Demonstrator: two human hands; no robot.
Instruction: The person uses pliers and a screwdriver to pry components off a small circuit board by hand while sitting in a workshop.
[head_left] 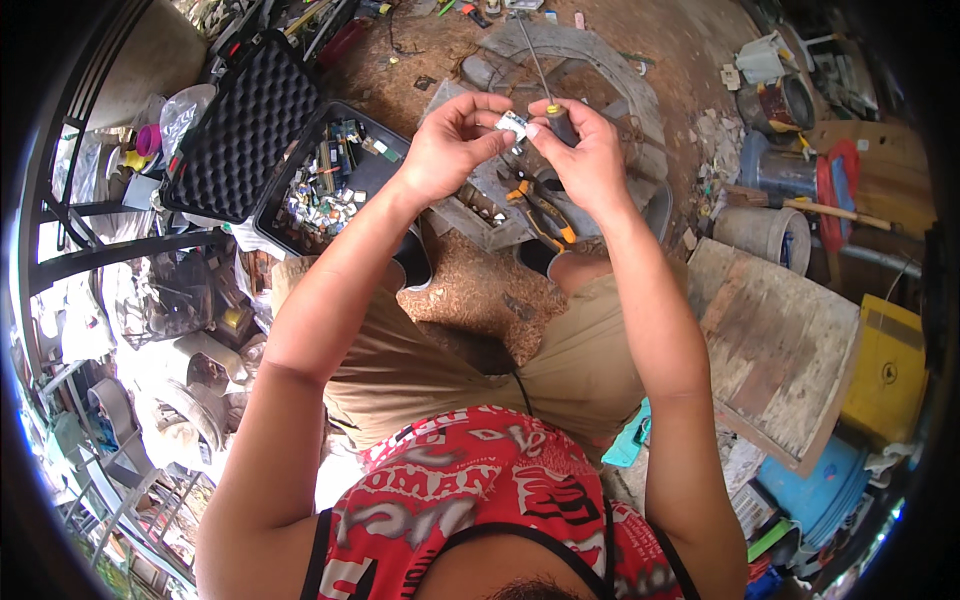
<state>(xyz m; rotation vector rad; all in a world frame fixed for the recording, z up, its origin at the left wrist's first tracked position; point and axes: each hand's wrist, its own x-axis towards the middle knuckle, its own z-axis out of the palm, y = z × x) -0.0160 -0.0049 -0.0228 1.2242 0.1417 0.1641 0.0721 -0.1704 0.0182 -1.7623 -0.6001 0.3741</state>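
Observation:
Between the fingertips of my left hand [458,140] is a small whitish electronic part [513,124], too small to name more closely. My right hand [583,145] grips a screwdriver [558,118] with a dark handle and yellow collar; its long shaft points away from me. The right thumb and forefinger also reach to the edge of the small part. Below the hands, a pair of pliers [543,212] with orange and black handles lies on a grey worn slab [480,228].
To the left, an open black case [265,215] with a foam-lined lid [240,130] holds many circuit boards and small parts. A weathered wooden board [775,345] lies at the right, near a yellow container [885,370], a blue bucket [822,490] and a grey bucket [755,235].

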